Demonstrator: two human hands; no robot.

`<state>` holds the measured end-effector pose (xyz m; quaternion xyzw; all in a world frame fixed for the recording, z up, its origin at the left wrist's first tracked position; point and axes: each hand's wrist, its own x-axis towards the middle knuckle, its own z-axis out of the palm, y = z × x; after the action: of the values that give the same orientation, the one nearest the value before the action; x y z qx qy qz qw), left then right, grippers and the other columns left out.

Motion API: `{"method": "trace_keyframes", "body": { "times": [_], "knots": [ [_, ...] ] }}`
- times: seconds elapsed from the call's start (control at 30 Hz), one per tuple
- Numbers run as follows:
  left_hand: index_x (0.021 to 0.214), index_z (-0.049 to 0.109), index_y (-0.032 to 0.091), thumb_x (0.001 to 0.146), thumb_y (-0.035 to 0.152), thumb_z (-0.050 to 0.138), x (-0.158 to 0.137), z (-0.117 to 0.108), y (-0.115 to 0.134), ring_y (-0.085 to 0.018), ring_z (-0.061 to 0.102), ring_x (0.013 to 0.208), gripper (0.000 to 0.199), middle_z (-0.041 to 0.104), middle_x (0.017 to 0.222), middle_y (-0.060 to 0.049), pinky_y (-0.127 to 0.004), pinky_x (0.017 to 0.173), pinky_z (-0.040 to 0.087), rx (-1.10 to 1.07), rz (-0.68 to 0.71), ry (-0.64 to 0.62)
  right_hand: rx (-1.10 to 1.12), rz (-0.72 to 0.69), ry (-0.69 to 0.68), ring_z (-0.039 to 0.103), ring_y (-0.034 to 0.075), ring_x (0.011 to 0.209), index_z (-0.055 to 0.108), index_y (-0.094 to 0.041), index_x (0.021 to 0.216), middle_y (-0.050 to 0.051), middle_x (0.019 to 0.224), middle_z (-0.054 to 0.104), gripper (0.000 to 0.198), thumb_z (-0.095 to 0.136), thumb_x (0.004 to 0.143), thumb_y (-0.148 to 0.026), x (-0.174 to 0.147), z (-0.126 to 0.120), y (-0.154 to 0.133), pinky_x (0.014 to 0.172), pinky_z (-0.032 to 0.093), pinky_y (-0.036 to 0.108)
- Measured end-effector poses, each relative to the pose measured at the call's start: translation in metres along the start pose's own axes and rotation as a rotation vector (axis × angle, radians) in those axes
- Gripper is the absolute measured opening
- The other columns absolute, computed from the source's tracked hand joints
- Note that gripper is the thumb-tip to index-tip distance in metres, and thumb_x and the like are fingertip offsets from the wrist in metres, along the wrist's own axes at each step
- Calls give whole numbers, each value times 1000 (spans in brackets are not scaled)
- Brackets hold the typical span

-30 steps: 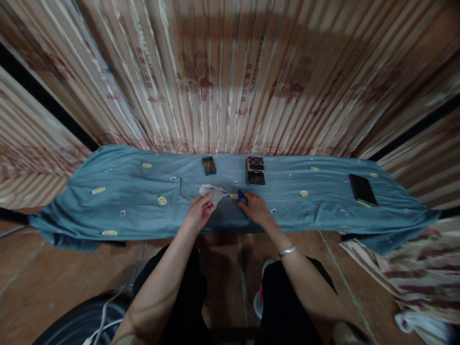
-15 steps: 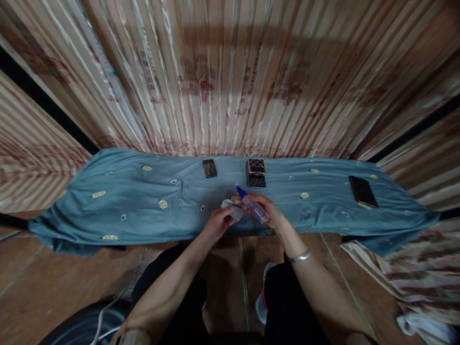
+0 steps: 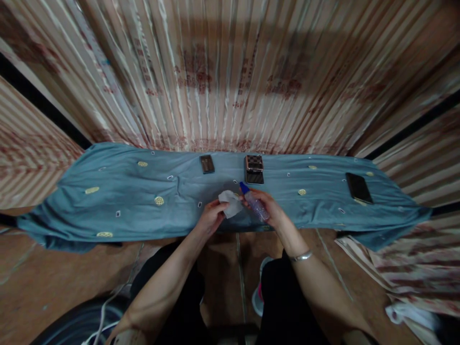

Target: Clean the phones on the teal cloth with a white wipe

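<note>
My left hand (image 3: pixel 211 216) is closed on a white cloth or tissue (image 3: pixel 231 205), pinched between thumb and fingers near the front edge of the table. The cloth is partly spread and faces up. In my right hand (image 3: pixel 272 207) is a small clear, purplish bottle (image 3: pixel 257 207) with a blue tip (image 3: pixel 244 188), which points up and to the left. My right fingertips are close to the cloth's right edge; whether they touch it I cannot tell. A folding phone in a checkered case (image 3: pixel 254 165) stands half-open beyond my right hand.
A teal patterned cloth (image 3: pixel 136 218) covers the long table. A small dark flat item (image 3: pixel 207 164) lies at the back, and a black phone-like slab (image 3: pixel 358 188) at the right. Striped curtains (image 3: pixel 223 96) enclose the table behind and on both sides.
The white cloth has opened out and shows a wider face. My left hand has moved slightly left and up. The bottle stays in my right hand, tilted a little more upright. The view has shifted slightly.
</note>
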<state>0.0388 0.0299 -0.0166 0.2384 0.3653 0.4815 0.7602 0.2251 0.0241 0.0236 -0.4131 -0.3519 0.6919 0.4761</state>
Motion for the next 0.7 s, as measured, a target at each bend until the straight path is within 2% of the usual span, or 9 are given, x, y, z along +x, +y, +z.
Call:
{"method": "trace_keyframes", "body": {
  "times": [0.07,0.13,0.2,0.27,0.3,0.33,0.43,0.57,0.7],
  "knots": [
    [76,75,11,53,13,82,1,0,-2,-16,67,66,25,73,69,-4,-30,73,52,-8,22,4,-12,84,-100,64,12,63,75,-16,91,4,82,77,30,74,67,-35,-5,5,3,57,52,20],
    [73,75,11,52,13,80,0,1,-3,-15,65,62,23,72,66,-4,-29,69,51,-9,5,-3,-35,132,-104,67,14,66,76,-16,89,5,81,77,29,72,67,-35,-3,8,7,57,53,22],
    [75,75,10,51,11,79,-3,2,-2,-16,65,62,24,72,67,-5,-30,68,51,-1,-23,-1,-60,93,51,69,16,69,75,-17,82,5,80,77,21,70,67,-32,4,6,9,58,54,22],
    [75,75,10,51,10,76,-6,2,0,-17,66,64,24,74,69,-6,-31,71,52,3,-29,17,-74,-42,313,68,15,65,72,-19,72,3,73,76,12,70,67,-30,11,2,9,52,50,20],
    [74,75,11,52,9,75,-7,1,1,-17,67,65,22,74,70,-6,-31,73,52,1,-27,25,-71,-68,348,68,14,67,72,-21,71,1,74,76,10,71,67,-29,14,-1,9,52,50,19],
    [72,74,11,52,9,75,-7,1,3,-17,67,66,20,74,71,-6,-31,74,52,-3,-27,29,-66,-79,351,70,15,71,72,-21,72,1,77,77,11,72,66,-30,15,-3,8,53,50,19],
    [71,72,11,54,9,72,-7,0,6,-16,65,67,17,74,74,-6,-29,71,51,-18,-35,36,-57,-69,235,71,16,71,74,-20,81,3,83,79,22,77,64,-33,10,-2,7,57,53,22],
    [80,71,13,54,6,67,-4,-1,7,-14,62,64,27,72,73,-2,-27,67,50,-39,-10,39,-63,1,148,68,15,64,76,-21,94,1,79,79,35,81,60,-29,-3,7,11,63,56,25],
    [81,72,14,50,4,64,-2,-1,7,-15,64,66,34,71,70,-1,-27,67,49,-36,21,39,-65,50,64,67,13,62,76,-19,89,1,78,78,31,79,61,-30,-7,12,12,58,55,21]
  ]
}}
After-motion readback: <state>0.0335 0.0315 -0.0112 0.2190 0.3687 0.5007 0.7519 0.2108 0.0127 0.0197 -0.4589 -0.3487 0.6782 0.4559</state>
